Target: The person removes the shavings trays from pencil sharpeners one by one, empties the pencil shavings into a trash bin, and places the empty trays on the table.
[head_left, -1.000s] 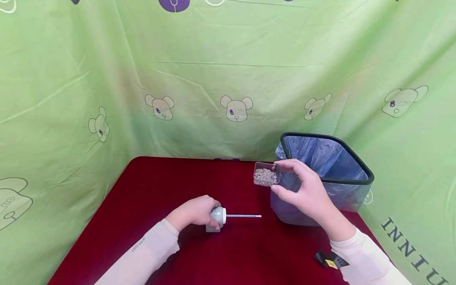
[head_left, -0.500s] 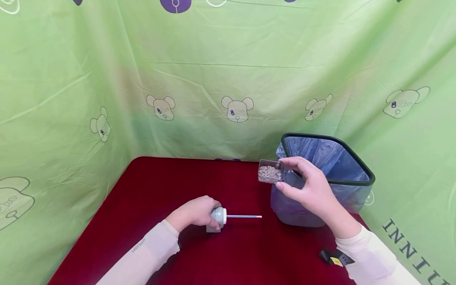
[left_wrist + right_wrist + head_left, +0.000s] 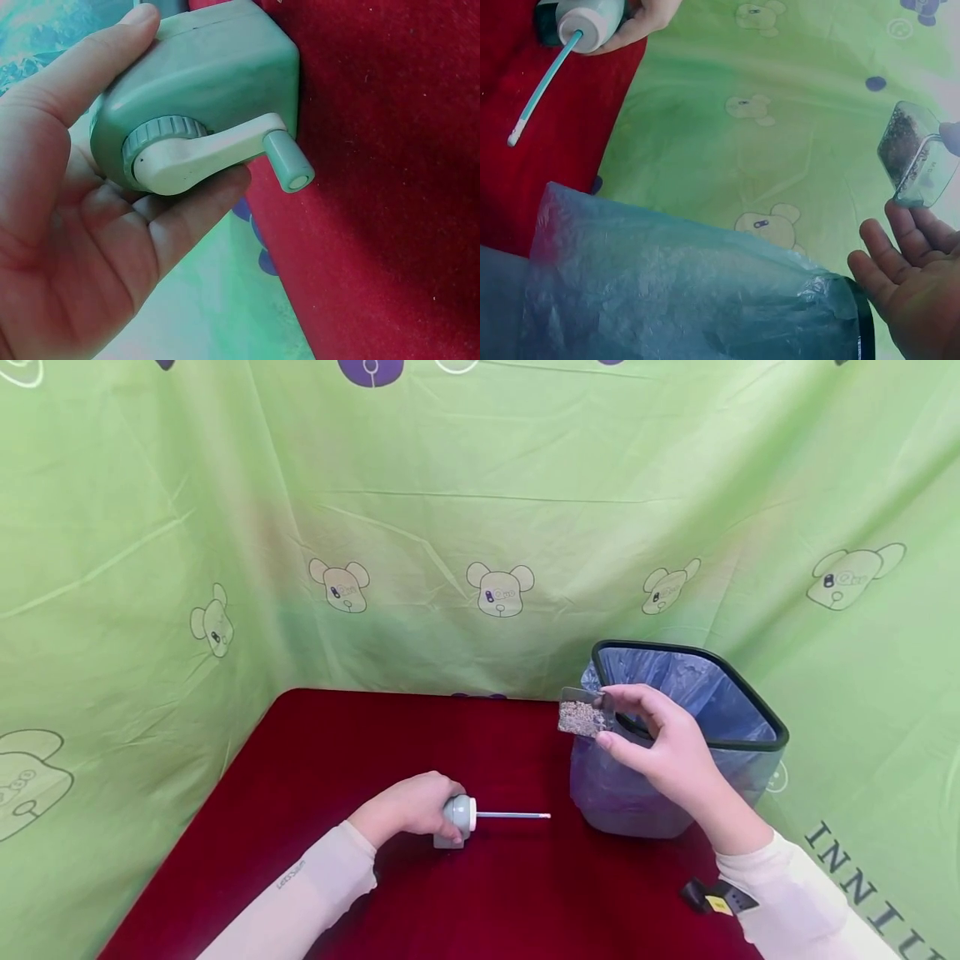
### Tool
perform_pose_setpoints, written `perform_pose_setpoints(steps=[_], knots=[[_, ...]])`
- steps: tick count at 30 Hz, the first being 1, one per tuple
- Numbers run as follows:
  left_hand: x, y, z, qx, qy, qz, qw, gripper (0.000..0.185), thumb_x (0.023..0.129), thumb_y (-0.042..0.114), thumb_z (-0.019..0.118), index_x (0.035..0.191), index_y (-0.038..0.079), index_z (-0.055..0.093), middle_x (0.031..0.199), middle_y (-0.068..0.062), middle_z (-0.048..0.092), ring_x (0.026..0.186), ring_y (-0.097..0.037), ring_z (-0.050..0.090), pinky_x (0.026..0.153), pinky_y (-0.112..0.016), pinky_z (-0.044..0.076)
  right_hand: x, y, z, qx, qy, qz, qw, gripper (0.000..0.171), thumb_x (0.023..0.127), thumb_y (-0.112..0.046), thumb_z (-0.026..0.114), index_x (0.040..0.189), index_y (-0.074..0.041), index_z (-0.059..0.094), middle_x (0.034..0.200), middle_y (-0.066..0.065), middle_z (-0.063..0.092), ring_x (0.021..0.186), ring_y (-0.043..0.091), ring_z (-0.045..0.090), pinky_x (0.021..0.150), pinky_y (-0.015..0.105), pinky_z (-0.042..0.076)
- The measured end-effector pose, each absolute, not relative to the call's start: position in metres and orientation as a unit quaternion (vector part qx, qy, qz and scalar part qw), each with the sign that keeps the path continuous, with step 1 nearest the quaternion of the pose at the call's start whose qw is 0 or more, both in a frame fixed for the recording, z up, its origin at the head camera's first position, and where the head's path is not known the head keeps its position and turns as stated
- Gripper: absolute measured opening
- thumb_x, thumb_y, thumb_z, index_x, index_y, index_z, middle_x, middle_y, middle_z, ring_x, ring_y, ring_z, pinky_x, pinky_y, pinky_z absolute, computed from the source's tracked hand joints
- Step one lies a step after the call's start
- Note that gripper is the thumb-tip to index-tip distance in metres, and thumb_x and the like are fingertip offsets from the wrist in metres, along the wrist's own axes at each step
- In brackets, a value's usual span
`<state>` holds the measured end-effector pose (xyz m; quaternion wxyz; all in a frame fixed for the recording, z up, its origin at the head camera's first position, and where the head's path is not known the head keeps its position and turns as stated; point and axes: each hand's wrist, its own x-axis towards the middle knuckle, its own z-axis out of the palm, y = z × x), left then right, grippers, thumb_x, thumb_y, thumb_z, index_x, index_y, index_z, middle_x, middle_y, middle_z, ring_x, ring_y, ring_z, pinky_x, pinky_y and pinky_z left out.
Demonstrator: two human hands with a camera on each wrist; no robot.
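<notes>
My left hand (image 3: 412,806) grips a grey-green crank pencil sharpener (image 3: 461,814) low over the red cloth. A pencil (image 3: 513,816) sticks out of its front toward the right, eraser end outermost. In the left wrist view, the white crank arm (image 3: 217,146) with its green knob (image 3: 289,161) faces the palm. My right hand (image 3: 678,764) pinches a small clear shavings drawer (image 3: 583,717) between thumb and fingers, raised beside the near left rim of the bin. Pencil shavings (image 3: 900,146) lie inside the drawer, which is tilted in the right wrist view.
A bin with a black rim (image 3: 772,735) and a bluish plastic liner (image 3: 697,681) stands at the right of the table. Red cloth (image 3: 360,735) covers the table. Green printed curtains (image 3: 420,527) hang behind and at both sides.
My right hand has moved right and slightly up with the drawer, toward the bin, and the drawer has tilted. The left hand, sharpener and pencil stay in place.
</notes>
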<state>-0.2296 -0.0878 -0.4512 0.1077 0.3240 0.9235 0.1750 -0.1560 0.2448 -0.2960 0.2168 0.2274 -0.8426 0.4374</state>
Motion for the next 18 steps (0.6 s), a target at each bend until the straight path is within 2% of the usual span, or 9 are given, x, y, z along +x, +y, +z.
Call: perform_pose_setpoints(steps=[10,18], knots=[[-0.2294,-0.0872,-0.4537,0.331,0.922,0.173,0.105,0.055,0.072,0.039,0.092,0.115,0.012,0.072,0.091,0.009,0.067,0.076,-0.005,0.059,0.071,-0.024,0.052,-0.1624,0.2529,-0.2926,0.216,-0.848,0.435,0.213,0.047,0.086,-0.002,0.079,0.131,-0.008,0.065,0.117,-0.008,0.067,0.11,-0.002,0.06,0.098,0.01,0.044],[-0.2295,-0.0877,-0.4519,0.327,0.923,0.173,0.103,0.056,0.072,0.039,0.092,0.116,0.011,0.072,0.092,0.008,0.067,0.077,-0.006,0.059,0.071,-0.024,0.053,-0.1633,0.2546,-0.2898,0.217,-0.831,0.474,0.195,0.046,0.088,0.0,0.075,0.132,-0.001,0.062,0.114,-0.012,0.068,0.11,0.003,0.06,0.098,0.011,0.044]])
